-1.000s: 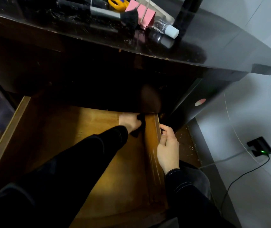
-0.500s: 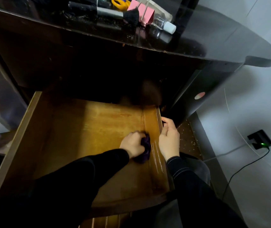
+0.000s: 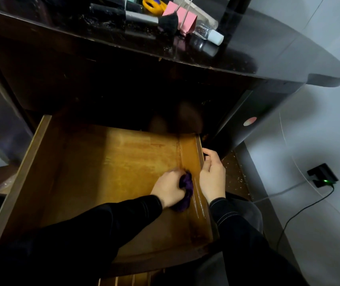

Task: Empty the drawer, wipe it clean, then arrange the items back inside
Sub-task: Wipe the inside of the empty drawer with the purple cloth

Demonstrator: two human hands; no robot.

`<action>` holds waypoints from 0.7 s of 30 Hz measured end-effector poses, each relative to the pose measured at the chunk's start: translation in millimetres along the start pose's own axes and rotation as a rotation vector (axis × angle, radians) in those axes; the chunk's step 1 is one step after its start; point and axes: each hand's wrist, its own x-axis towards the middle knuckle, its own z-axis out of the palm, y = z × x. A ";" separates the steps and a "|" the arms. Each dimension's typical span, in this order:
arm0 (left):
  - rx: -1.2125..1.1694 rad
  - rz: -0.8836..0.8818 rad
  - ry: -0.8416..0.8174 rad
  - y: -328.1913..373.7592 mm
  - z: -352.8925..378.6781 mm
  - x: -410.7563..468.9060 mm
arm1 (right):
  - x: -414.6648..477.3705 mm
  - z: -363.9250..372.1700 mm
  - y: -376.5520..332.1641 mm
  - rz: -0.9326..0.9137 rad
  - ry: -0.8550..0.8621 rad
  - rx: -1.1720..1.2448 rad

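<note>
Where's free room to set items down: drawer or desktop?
The drawer floor is bare from its left wall to the left hand, which grips the purple cloth by the right wall; the right hand holds that wall. The desktop is crowded around brush, pink clip and bottle, and bare at its right end.

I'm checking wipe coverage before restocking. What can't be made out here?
Head view only.
Back of the drawer: lost in the desk's shadow.
Drawer floor, near left: hidden under the left sleeve.
Purple cloth: mostly buried in the left hand.
Yellow scissors on the desk: cut by the top edge.
</note>
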 end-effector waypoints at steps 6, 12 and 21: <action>-0.021 0.048 0.051 -2.5 10.2 -7.2 | 0.8 1.2 1.5 0.002 -0.006 0.001; -0.112 0.061 0.076 4.8 0.1 2.3 | 1.1 1.8 2.5 0.021 -0.008 0.010; -0.043 0.002 -0.025 2.6 -4.2 -2.7 | -1.6 -3.6 -1.4 0.147 -0.079 0.197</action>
